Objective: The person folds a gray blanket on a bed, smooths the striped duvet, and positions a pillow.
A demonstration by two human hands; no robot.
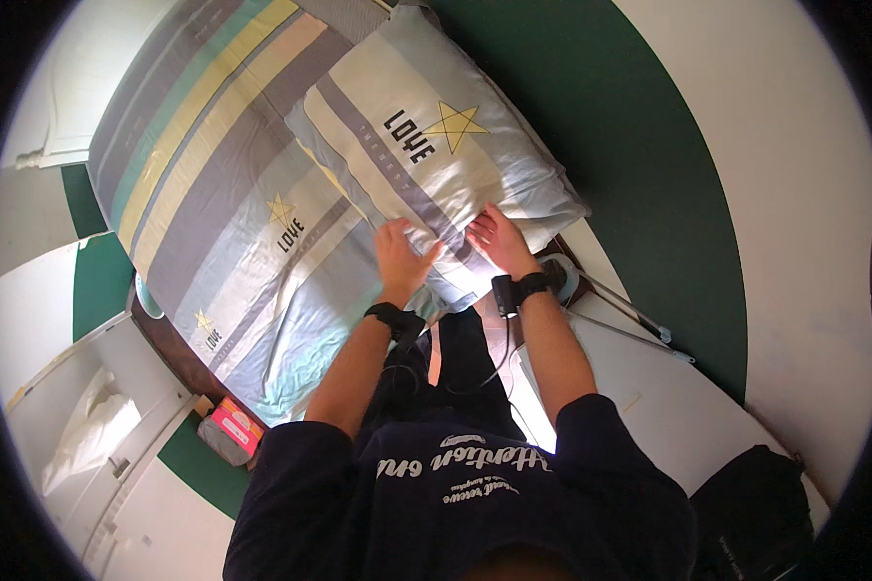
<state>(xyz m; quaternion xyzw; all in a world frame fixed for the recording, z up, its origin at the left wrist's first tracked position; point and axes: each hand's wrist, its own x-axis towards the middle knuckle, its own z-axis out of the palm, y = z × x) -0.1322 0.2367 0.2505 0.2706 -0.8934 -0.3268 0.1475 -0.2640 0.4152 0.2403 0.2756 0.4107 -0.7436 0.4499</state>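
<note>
A pillow in a striped pillowcase [407, 94] with a yellow star and printed lettering lies on the head of a bed, against a green wall. My left hand [401, 254] rests on the near left part of the pillowcase, thumb and fingers spread. On its near right part lies my right hand [493, 236], fingers curled over the cloth; whether it pinches the fabric is not plain. Beneath and left of the pillow spreads a matching striped bed cover [240, 167] with stars, wrinkled at its near edge. Black straps with small devices circle both wrists, a cable hanging from the right one.
A white tabletop [625, 385] stands close on the right, with metal rods [625, 309] along its far side and a black bag [756, 508] at its near end. A pink packet [236, 428] lies beyond the bed's left edge. The green and white wall [625, 145] borders the bed.
</note>
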